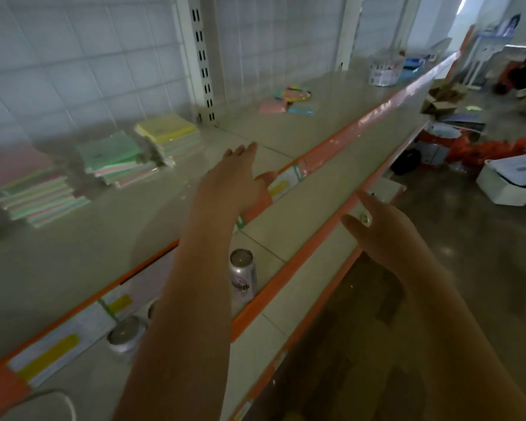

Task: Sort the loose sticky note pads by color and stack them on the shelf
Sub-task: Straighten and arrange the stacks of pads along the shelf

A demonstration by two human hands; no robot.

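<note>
The left hand [234, 177] reaches out over the top shelf [286, 138], fingers straight and spread wide, holding nothing. The right hand [380, 229] hangs lower, beside the orange edge of the shelf below, fingers loosely extended and also empty.

The loose pads [289, 100] lie in a small scattered heap further along the shelf, well ahead of the left hand: pink, blue and yellow ones overlapping, near the back wall. To the left, the stacks are already begun: a yellow-topped stack [167, 130], a green-topped stack [110, 154] just beside it, and a pink-topped stack [28, 180] further left. Their sides show mixed colours, so the sorting looks only partly done.

The step in hand seems to be a reach for the loose heap. To do it well, the left hand should come down on one pad at a time, or on pads of one colour, pinching by the edges so that the wrapped pads do not slide off each other. Each pad should then go squarely on the stack with the matching top.

A can [242, 275] stands on the shelf below, under the left forearm, clear of the reach.
</note>
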